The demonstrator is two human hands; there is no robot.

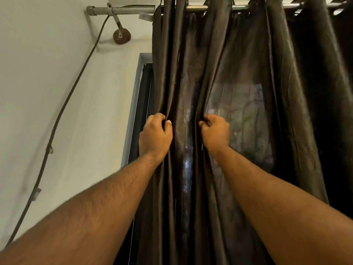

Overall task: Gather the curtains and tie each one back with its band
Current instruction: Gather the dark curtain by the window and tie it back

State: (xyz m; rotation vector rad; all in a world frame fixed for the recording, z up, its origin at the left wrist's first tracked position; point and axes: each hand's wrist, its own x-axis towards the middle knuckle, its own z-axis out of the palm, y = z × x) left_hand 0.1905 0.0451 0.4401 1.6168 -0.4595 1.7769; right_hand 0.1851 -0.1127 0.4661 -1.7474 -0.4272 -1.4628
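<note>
A dark brown, shiny curtain hangs in folds from a metal rod across the top of the view. My left hand grips a fold near the curtain's left edge, fingers curled into the cloth. My right hand grips another fold a little to the right, at the same height. A strip of curtain between both hands lets some window light through. No tie band is in sight.
A white wall fills the left side. A dark cable runs down it, held by clips. The rod's round wall bracket sits at the upper left. A dark window frame shows beside the curtain's left edge.
</note>
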